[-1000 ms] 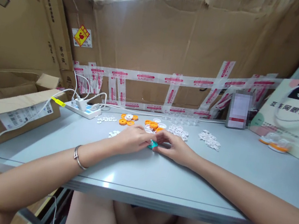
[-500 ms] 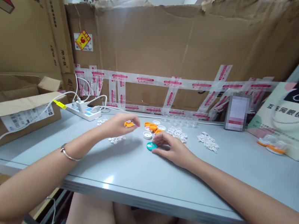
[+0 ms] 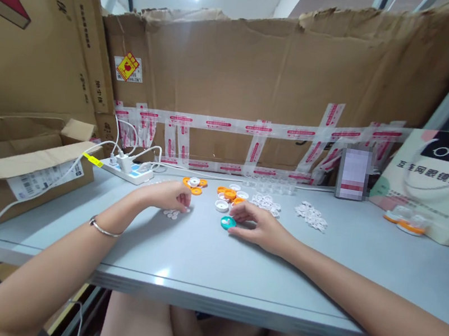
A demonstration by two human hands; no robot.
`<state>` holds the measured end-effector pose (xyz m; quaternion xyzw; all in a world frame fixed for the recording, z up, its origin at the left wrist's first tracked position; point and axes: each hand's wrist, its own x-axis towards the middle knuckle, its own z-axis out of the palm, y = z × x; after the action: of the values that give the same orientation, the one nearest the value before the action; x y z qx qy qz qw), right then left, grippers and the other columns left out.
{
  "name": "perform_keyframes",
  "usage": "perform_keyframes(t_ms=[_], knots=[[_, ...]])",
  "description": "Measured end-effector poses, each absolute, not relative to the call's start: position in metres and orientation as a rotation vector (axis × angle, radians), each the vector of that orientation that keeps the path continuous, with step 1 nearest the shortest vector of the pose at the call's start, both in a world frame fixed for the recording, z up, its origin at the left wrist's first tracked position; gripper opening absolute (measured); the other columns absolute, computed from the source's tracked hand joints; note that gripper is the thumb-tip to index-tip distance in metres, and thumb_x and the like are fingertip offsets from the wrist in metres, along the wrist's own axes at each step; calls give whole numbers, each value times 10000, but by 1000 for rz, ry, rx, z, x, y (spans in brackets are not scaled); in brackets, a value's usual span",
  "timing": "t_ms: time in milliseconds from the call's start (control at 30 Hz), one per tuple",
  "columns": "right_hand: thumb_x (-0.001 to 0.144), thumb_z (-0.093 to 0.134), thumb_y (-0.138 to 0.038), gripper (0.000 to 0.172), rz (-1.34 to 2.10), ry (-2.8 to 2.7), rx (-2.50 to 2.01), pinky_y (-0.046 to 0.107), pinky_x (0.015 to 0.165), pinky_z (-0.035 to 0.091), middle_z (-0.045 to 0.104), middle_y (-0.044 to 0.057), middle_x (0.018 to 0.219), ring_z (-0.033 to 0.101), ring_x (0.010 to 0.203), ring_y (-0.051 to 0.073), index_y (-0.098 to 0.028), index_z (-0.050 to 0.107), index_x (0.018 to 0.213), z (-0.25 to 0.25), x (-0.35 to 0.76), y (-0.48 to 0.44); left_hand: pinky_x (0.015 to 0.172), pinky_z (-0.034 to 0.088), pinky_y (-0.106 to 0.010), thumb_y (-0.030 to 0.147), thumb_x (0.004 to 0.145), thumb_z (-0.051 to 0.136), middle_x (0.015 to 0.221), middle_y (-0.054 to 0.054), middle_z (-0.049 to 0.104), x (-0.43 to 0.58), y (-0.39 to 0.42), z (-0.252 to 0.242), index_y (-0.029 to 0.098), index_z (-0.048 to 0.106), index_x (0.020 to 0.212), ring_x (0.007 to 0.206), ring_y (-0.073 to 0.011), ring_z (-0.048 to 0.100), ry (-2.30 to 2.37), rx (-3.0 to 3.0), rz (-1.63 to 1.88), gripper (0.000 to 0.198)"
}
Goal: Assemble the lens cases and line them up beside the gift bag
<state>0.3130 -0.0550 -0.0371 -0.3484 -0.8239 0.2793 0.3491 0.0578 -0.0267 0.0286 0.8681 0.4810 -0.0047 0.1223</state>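
Observation:
My left hand [image 3: 172, 196] is low over the table, its fingertips pinched on a small white disc [image 3: 188, 209]. Several more white discs [image 3: 171, 214] lie just beneath and beside that hand. My right hand [image 3: 257, 223] rests on the table with thumb and fingers round the edge of a teal round cap [image 3: 227, 223], which has a small white piece inside it. Behind the right hand sits a group of orange caps [image 3: 227, 193] and white caps [image 3: 222, 206]. Beyond the left hand are other orange caps [image 3: 196, 191] with a white cap [image 3: 194, 182] among them.
Piles of small white parts [image 3: 311, 216] lie right of centre. Clear plastic cups [image 3: 270, 185] line the back, before a large taped carton [image 3: 240, 68]. A power strip [image 3: 129, 174] and an open box [image 3: 54, 164] stand left; a phone [image 3: 353, 174] and paper bag [image 3: 438, 190] stand right.
My left hand has come down and nearer, away from the orange caps, and its fingers have closed at the white discs. My right hand stays on the teal cap.

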Motion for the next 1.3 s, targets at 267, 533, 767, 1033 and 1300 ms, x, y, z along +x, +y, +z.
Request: perform_keyframes(t_ms=[267, 533, 767, 1033, 1300], knots=[[704, 643, -392, 337, 726, -2110, -890, 340, 839, 493, 609, 52, 949, 600, 854, 149, -182, 530, 942, -35, 316, -56, 628, 396, -206, 254, 701, 567, 809, -31, 646, 45, -31, 44, 156, 619, 801, 734, -145, 576, 1410, 2590, 30, 149], [721, 625, -383, 301, 745, -2075, -884, 344, 837, 495, 611, 56, 935, 600, 846, 147, -178, 538, 923, -31, 313, -60, 574, 393, -190, 186, 653, 581, 776, -31, 660, 41, -34, 46, 150, 631, 792, 700, -145, 585, 1472, 2471, -251, 152], [738, 603, -351, 228, 718, -1954, -883, 338, 810, 503, 651, 59, 910, 626, 820, 158, -170, 585, 874, -23, 310, -64, 562, 395, -200, 183, 693, 573, 717, -21, 647, 64, -47, 46, 146, 613, 740, 647, -129, 570, 1338, 2654, 244, 73], [718, 618, -327, 211, 799, -1846, -858, 320, 770, 517, 705, 46, 876, 656, 804, 181, -180, 675, 859, -17, 302, -72, 614, 472, -195, 192, 769, 549, 704, -27, 660, 121, -67, 13, 133, 606, 774, 647, -104, 613, 852, 2462, 950, 81], [725, 588, -293, 160, 622, -1921, -936, 336, 727, 530, 712, 39, 803, 662, 739, 189, -185, 693, 780, -25, 310, -65, 708, 465, -270, 320, 731, 610, 875, -67, 643, 113, -51, -2, 135, 572, 985, 802, -162, 596, 961, 2456, 765, 316]])
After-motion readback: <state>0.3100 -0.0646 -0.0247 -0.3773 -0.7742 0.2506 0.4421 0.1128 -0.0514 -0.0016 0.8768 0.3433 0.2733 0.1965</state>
